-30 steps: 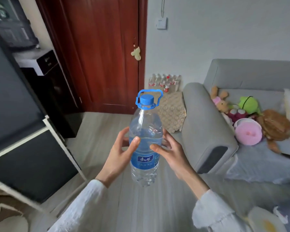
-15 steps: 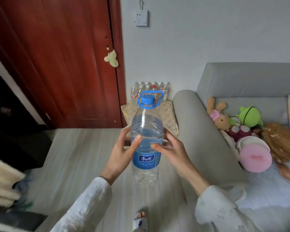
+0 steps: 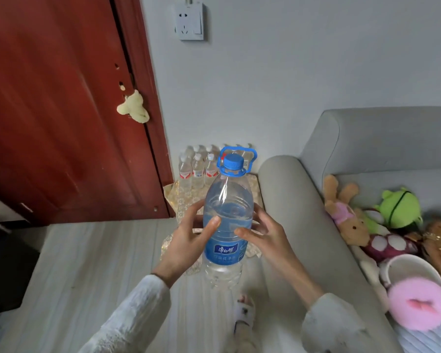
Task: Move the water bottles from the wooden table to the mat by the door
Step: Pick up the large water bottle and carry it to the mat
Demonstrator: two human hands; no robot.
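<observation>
A large clear water bottle with a blue cap, blue carry handle and blue label is held upright in the air in front of me. My left hand grips its left side and my right hand grips its right side, thumbs across the front. Behind and below it lies a patterned beige mat on the floor between the red door and the sofa arm. Several small water bottles stand on the mat's far end against the wall.
A grey sofa runs along the right, with stuffed toys and a pink cushion on its seat. A wall socket sits above the mat. My slippered foot stands on the pale wooden floor.
I have walked closer to the door and mat; both now look larger and nearer. The bottle stays upright in both hands, the grip unchanged.
</observation>
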